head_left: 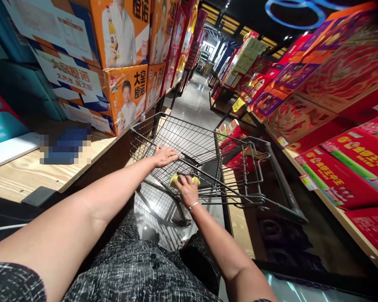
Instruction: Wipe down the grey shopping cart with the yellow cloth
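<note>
A grey wire shopping cart (189, 138) stands in front of me, sideways, with its handle to the right. My left hand (165, 157) is on the top rail of its near side, fingers closed over the bar. Lower and to the right, my right hand (188, 188) is closed on a yellow cloth (175, 180), which lies against the wires of the near side. Part of the cloth is hidden under the fingers. A thin bracelet circles my right wrist. The cart's basket shows bare wire and a dark grey panel (210, 170).
Orange drink cartons (129, 98) are stacked on a wooden shelf (91, 157) at left, beside a blurred blue item (66, 144). Red gift boxes (330, 176) fill the right-hand shelf. A shiny tiled aisle (197, 94) runs ahead between displays.
</note>
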A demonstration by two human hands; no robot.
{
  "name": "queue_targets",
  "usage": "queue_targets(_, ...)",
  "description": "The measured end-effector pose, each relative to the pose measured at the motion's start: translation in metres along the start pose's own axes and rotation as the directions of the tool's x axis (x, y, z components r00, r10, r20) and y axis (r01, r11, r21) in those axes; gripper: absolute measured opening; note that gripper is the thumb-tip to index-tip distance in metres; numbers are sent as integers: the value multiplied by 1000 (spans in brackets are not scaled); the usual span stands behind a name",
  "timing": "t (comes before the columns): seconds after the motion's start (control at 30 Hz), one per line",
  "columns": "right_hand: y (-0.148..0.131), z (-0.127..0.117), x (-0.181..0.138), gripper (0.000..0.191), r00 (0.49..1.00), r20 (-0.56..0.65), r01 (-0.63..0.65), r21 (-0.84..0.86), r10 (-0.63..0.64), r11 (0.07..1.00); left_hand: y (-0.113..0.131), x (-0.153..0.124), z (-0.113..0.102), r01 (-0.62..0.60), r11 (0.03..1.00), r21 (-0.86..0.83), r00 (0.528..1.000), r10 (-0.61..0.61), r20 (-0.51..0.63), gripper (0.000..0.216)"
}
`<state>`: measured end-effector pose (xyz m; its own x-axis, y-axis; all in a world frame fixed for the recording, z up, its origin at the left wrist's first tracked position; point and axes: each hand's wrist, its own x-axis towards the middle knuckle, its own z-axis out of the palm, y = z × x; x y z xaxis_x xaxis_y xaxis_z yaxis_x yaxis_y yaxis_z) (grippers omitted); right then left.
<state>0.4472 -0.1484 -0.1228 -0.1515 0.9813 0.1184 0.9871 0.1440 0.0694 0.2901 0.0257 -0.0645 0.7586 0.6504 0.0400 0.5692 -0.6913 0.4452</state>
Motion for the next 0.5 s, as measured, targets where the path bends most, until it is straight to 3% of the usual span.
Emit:
queue_targets(0.07,21,-31,-11,46,968,-238,-95,-38,84,995,-3,-1,1,-14,1000,-8,1000,14,-27,49)
queue_targets(0.13,42,-56,-23,51,863,-475,-218,-43,172,975,-5,0,2,-10,1000,-20,999,9,-42,48)
queue_targets(0.2,55,-66,-31,54,786,-570,-309,-24,240,951,-5,1,2,7,1000,-31,999,-9,-49,48)
queue_targets(0.23,57,-66,-33,55,780,-568,-332,-19,263,943,-5,1,3,17,999,-34,998,-18,-55,48)
queue_targets(0.33,43,-45,-25,52,849,-473,-291,-47,236,955,-1,2,3,33,999,-39,998,-35,-61,50)
queue_targets(0.5,-8,-18,23,40,944,-323,-85,-60,62,995,-2,5,6,51,998,-23,998,-51,-40,51)
